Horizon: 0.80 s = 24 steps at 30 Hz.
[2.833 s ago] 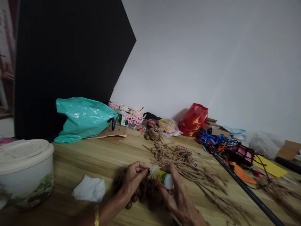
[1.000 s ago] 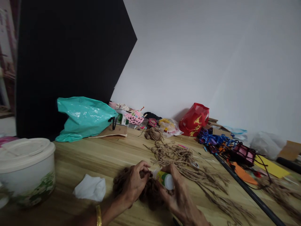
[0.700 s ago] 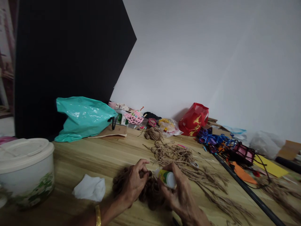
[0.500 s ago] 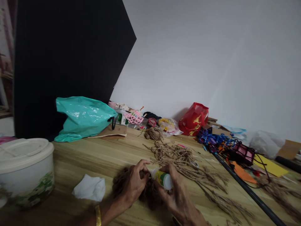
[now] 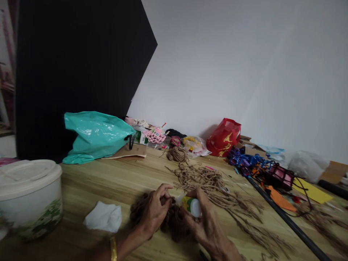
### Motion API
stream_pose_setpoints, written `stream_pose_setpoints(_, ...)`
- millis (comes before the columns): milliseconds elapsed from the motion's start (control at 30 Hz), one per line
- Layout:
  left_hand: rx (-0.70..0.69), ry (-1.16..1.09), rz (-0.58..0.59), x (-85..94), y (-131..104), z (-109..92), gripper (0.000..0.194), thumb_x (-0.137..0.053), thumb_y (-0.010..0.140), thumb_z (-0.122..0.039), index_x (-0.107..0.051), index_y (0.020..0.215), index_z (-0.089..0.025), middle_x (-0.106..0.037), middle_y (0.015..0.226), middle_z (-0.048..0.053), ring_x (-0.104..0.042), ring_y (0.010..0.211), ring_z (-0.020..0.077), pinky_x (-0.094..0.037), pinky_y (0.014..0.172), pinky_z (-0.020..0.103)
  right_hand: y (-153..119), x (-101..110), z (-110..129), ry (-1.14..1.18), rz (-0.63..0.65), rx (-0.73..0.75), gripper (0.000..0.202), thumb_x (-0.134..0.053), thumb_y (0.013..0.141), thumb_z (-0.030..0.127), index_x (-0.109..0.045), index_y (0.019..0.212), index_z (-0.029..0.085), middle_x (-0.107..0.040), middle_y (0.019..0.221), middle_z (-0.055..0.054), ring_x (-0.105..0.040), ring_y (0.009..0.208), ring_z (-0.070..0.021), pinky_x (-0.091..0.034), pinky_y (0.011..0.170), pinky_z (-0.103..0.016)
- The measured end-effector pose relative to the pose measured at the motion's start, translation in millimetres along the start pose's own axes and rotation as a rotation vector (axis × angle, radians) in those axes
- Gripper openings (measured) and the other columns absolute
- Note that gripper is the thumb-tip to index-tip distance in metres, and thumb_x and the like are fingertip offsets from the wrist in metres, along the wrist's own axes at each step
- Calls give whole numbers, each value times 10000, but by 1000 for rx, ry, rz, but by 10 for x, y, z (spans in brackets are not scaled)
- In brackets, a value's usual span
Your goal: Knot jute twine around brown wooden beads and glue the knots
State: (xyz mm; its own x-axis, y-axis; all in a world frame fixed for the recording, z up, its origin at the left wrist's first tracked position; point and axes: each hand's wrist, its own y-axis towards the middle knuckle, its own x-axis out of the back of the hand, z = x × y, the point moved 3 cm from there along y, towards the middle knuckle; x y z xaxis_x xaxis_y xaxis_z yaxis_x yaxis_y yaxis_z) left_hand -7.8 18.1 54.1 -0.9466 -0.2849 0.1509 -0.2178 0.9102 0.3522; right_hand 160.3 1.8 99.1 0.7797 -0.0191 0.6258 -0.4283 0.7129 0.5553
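Observation:
My left hand [image 5: 156, 210] is closed, thumb and fingertips pinched on a dark brown bundle of cord [image 5: 140, 208] lying on the table. The bundle spreads under and between both hands. My right hand [image 5: 205, 221] is wrapped round a small bottle [image 5: 189, 204] with a yellow and green label. The bottle lies nearly sideways, its round white base turned toward me and its other end pointing left at the cord by my left fingertips. Whether that end touches the cord I cannot tell. Beyond the right hand lie loose lengths of tan cord [image 5: 206, 177].
A lidded white tub [image 5: 29, 203] and a crumpled white tissue [image 5: 104, 216] are at the left. Behind stand a turquoise bag [image 5: 95, 136] and a red bag [image 5: 224, 137]. A wound cord ball [image 5: 177, 154] is farther back. A black pole [image 5: 285, 215] runs along the right.
The bottle has shifted slightly right and its base shows a little more. My left hand has barely moved and stays on the cord bundle.

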Motion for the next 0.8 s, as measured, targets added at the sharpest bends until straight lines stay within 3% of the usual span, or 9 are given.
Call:
stream_pose_setpoints(233,-23,-40,40,14,10,-76,245,-559,743,-173,-628,977,-180,-558,665,-24,-569,692,177,-443,730,260,36,33,13,-18,-58,3,129,-586,832,225,-488,916,222,-606,791,-17,-555,648,-171,-458,579,-261)
stream_pose_setpoints(800,-37,-7,-6,-8,1,-27,217,-602,738,-196,-657,947,-206,-578,627,-33,-599,691,176,-472,718,251,-3,7,17,-34,-55,52,163,-574,837,197,-472,963,213,-616,819,-18,-579,665,-160,-468,588,-235)
